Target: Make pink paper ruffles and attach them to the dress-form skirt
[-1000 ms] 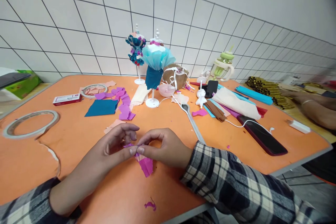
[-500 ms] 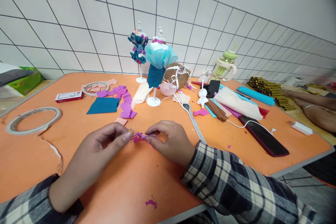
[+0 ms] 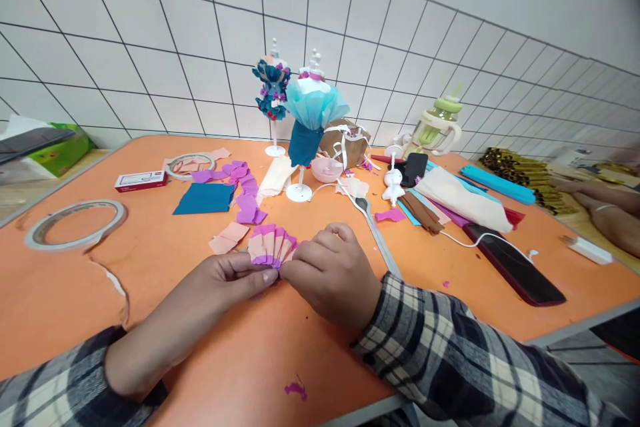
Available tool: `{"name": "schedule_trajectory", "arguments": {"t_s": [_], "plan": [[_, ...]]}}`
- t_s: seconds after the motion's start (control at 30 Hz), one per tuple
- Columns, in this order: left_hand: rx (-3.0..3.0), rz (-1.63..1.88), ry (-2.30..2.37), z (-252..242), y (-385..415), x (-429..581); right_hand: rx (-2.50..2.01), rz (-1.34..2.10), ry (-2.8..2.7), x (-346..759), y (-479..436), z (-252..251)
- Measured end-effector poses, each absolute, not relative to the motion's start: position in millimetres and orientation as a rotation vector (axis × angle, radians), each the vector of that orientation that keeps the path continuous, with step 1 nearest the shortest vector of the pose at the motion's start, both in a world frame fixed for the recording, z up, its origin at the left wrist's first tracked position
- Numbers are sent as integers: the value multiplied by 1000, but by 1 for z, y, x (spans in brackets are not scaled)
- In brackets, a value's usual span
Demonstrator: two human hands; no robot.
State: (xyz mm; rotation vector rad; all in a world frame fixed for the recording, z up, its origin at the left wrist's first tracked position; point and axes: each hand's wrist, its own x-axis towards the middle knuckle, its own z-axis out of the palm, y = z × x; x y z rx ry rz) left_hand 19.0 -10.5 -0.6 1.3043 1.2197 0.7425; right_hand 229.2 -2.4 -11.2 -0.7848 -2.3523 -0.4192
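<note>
A pleated strip of crepe paper (image 3: 271, 246), pink with purple edges, fans out between my hands just above the table. My left hand (image 3: 227, 283) pinches its lower left edge between thumb and fingers. On the other side, my right hand (image 3: 334, 275) grips the strip's right end with curled fingers, which hide that part. Pink paper squares (image 3: 229, 238) lie just beyond my left fingers, and purple paper pieces (image 3: 247, 203) trail away behind them. A small purple scrap (image 3: 297, 389) rests near the table's front edge.
Two small dress forms in paper dresses, one teal (image 3: 273, 90), one light blue (image 3: 314, 107), stand at the back. Scissors (image 3: 367, 210), a phone (image 3: 515, 263) and paper rolls (image 3: 460, 197) lie to the right. Tape rolls (image 3: 75, 220) lie left. Another person's arm (image 3: 613, 213) shows far right.
The paper strip has turned from edge-on to face-on, showing its pink pleats. My right hand's fingers have curled in closer to my left hand. The view has shifted slightly left.
</note>
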Motion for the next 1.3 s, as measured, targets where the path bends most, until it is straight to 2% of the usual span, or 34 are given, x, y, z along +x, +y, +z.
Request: {"name": "schedule_trajectory", "arguments": {"t_s": [0.3, 0.4, 0.47, 0.6, 0.7, 0.8, 0.87, 1.17, 1.3], "plan": [[1265, 868, 1090, -4, -13, 19, -733, -502, -2344, 226, -8, -5], [1236, 913, 1125, -6, -12, 15, -653, -355, -2313, 226, -9, -7], [1220, 925, 1160, -7, -10, 10, -689, -64, -2183, 228, -8, -8], [1303, 904, 1168, -8, -6, 1, -1053, 749, -1679, 233, 6, -10], [1397, 898, 1119, -7, -6, -2, -1026, 1362, -1452, 236, 17, -12], [1467, 859, 1063, -5, -5, -1, -887, 1628, -1445, 236, 20, -16], [1501, 817, 1051, -4, -4, 1, -819, 1574, -1519, 234, 19, -18], [1627, 677, 1166, -3, -2, 8, -897, 809, -1918, 233, 14, -20], [1596, 624, 1170, -2, -2, 6, -808, 606, -1935, 234, 13, -20]]}}
